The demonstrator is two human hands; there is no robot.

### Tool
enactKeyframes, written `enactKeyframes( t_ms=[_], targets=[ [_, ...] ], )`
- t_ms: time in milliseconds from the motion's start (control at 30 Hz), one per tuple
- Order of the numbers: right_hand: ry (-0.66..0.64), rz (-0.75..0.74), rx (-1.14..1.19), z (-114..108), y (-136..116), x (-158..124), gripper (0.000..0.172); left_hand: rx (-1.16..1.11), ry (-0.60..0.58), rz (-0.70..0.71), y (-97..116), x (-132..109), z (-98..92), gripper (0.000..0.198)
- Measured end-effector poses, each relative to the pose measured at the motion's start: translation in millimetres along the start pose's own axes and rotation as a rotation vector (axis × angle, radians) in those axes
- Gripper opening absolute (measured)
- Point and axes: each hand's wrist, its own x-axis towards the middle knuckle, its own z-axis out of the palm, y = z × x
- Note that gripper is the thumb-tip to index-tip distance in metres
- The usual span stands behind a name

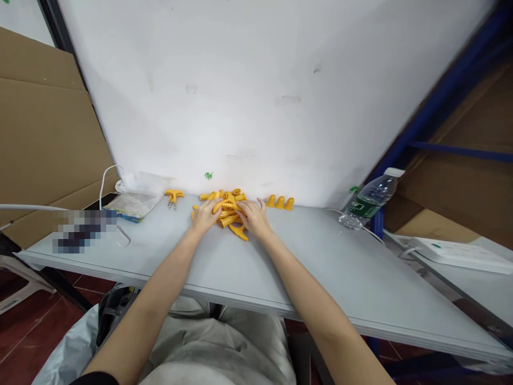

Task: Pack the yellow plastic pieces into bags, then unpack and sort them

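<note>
Yellow parts (pixel 226 220), pale grey table (pixel 320 262), white wall (pixel 248 96)

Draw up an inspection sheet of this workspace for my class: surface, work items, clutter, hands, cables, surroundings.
Surface: grey table.
Work items: yellow pile; three yellow cups to its right; yellow cluster with metal bits to its left.
Clutter: plastic packet and pixelated item left; capped bottle right.
Hands: left hand and right hand touch the pile; grip unclear.
Cables: white cable left; another near the bottle.
Surroundings: white panel behind; cardboard left; blue frame right.

A white wall (pixel 256 96) backs the grey table (pixel 328 262) above red tiles (pixel 48 326).
</note>
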Motion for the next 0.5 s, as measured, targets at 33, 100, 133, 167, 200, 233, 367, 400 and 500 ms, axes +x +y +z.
enactKeyframes(
  t_ms=[33, 100, 133, 167, 200, 233, 367, 400, 500],
  targets=[
    [0.011, -0.003, -0.002, 0.1, 0.1, -0.2, 0.030, -0.001, 0.001, -0.001, 0.5, 0.0, 0.0, 0.030],
    [0.025, -0.006, -0.001, 0.2, 0.3, -0.4, 0.029, -0.001, -0.002, -0.004, 1.1, 0.1, 0.2, 0.030],
    [0.027, -0.004, 0.002, 0.1, 0.3, -0.4, 0.029, -0.002, -0.005, -0.003, 1.3, 0.2, 0.4, 0.029],
    [0.026, 0.000, 0.005, 0.0, 0.3, -0.3, 0.029, -0.005, -0.009, -0.001, 1.3, 0.2, 0.5, 0.029],
    [0.024, 0.003, 0.008, -0.3, 0.2, -0.3, 0.029, -0.008, -0.011, 0.003, 1.2, 0.2, 0.5, 0.029],
    [0.024, 0.004, 0.009, -0.7, 0.0, -0.2, 0.030, -0.012, -0.010, 0.007, 1.1, 0.3, 0.3, 0.029],
    [0.030, 0.002, 0.009, -3.2, -1.6, 0.2, 0.033, -0.021, 0.005, 0.010, 0.1, 0.5, -0.7, 0.029],
    [0.029, 0.003, 0.010, -3.9, -1.9, 0.2, 0.034, -0.021, 0.009, 0.006, -0.1, 0.6, -1.0, 0.029],
    [0.012, 0.005, 0.007, -4.8, -1.8, 0.1, 0.036, -0.021, 0.019, -0.005, 0.1, 0.7, -1.3, 0.029]
  ],
)
